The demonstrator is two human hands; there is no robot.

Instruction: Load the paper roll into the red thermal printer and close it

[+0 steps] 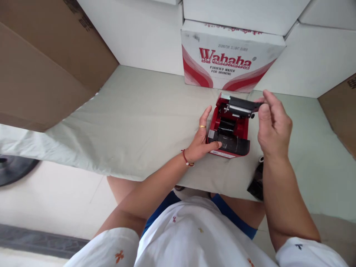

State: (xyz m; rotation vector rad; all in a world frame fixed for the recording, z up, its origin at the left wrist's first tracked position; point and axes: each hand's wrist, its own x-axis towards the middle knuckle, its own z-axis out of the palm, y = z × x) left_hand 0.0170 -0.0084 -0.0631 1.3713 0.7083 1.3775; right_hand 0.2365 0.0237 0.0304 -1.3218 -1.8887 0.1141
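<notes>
A small red and black machine (243,129), which looks like a label printer, stands opened on the cloth-covered table. A shiny black roll (226,126) sits inside its red body. My left hand (201,142) grips the machine's left side, thumb over the black front part and fingers along the outer wall. At the upper right, my right hand (274,124) pinches the end of the raised black inner frame (241,104), which carries a silver rod. The pinched end is partly hidden by my fingers. Beside my right forearm lies a black roll with a white core end (256,181), partly covered by the arm.
A white and red water carton (230,59) stands right behind the machine, among stacked white boxes (150,33). Brown cartons flank the table at left (52,70) and right (340,111). The pale green cloth (139,111) hangs over the front edge, near my lap.
</notes>
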